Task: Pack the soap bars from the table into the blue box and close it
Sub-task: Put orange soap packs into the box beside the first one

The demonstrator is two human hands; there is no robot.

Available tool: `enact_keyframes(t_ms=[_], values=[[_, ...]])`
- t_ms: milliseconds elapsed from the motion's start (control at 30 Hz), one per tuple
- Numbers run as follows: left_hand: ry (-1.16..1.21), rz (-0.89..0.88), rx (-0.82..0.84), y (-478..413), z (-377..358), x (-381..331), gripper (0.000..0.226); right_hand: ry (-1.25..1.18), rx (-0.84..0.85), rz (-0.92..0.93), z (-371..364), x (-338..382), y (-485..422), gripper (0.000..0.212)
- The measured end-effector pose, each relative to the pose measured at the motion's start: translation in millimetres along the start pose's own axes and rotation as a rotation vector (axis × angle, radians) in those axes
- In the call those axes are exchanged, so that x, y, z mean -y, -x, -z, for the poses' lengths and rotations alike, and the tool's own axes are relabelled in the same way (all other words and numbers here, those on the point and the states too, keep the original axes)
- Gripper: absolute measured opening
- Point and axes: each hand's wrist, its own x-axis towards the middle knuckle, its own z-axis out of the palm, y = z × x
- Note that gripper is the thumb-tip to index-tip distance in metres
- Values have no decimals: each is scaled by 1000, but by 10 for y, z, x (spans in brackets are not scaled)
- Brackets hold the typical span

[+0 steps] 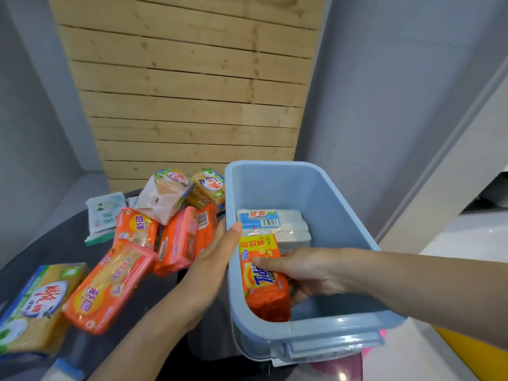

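A dark worktop (49,243) holds soap bars (110,287) at lower left. Inside the blue box (302,188), the right hand (308,270) has its grip closed around an orange bar (265,292); the left hand (211,259) lies flat, grip open, against the box's side.

1. The box (343,204) is pale blue all over.
2. The soap pack (265,281) inside it is orange and yellow with blue lettering.
3. At its 12 o'clock, a white pack (275,224) carries a blue label.
4. At 9 o'clock, the packs on the dark table (41,243) are orange (110,287), green-and-yellow (35,303) and white-green (105,213).
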Motion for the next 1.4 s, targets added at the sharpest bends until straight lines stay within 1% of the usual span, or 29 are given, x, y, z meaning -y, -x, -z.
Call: enact_keyframes(t_ms=[67, 133, 233, 333, 367, 433, 467, 567, 667, 733, 800, 900, 1000, 1067, 1133, 1200, 1267, 1300, 1333, 1400], values=[[-4, -5, 3, 10, -8, 0, 58, 39, -7, -1, 2, -45, -36, 43], [-30, -16, -7, 12, -4, 4, 58, 83, -6, 3, 5, -73, -61, 43], [-58, -17, -25, 17, -4, -13, 44, 112, 14, -15, 20, -55, -71, 45], [-92, -5, -51, 36, -27, -56, 33, 105, 36, -40, 32, -4, -44, 37], [-105, -6, -62, 47, -29, -70, 26, 102, 37, -47, 36, 6, -25, 34], [-135, -11, -92, 56, 1, -107, 14, 77, 12, -39, 53, 26, 39, 34], [-158, -3, -112, 77, 38, -136, 14, 52, -15, -15, 71, 36, 86, 34], [-195, 26, -217, 168, 202, -270, 38, 10, -102, 108, 142, 102, 286, 31], [-208, -42, -346, 266, 483, -443, 35, -103, -143, 257, 183, 313, 516, 31], [-254, -55, -421, 317, 704, -539, 37, -216, -127, 363, 150, 511, 628, 35], [-297, -40, -464, 339, 935, -611, 41, -298, -76, 438, 47, 729, 681, 38], [-346, 16, -528, 278, 1230, -710, 48, -359, 1, 465, -201, 1066, 602, 46], [-456, 89, -510, 123, 1409, -780, 61, -281, -8, 406, -532, 1357, 376, 57], [-497, 136, -465, -6, 1449, -812, 67, -217, -32, 366, -719, 1500, 174, 57], [-536, 168, -409, -163, 1464, -819, 70, -211, -41, 316, -830, 1631, -33, 47], [-577, 164, -346, -325, 1477, -797, 64, -271, -55, 213, -863, 1740, -285, 28], [-559, 181, -260, -494, 1498, -753, 56, -329, -106, 147, -837, 1805, -529, 29], [-550, 193, -227, -580, 1512, -725, 57, -349, -132, 131, -800, 1825, -656, 30], [-546, 201, -210, -657, 1528, -705, 60, -366, -145, 117, -768, 1846, -755, 32], [-528, 217, -211, -795, 1567, -681, 67, -402, -109, 88, -762, 1871, -867, 31]])
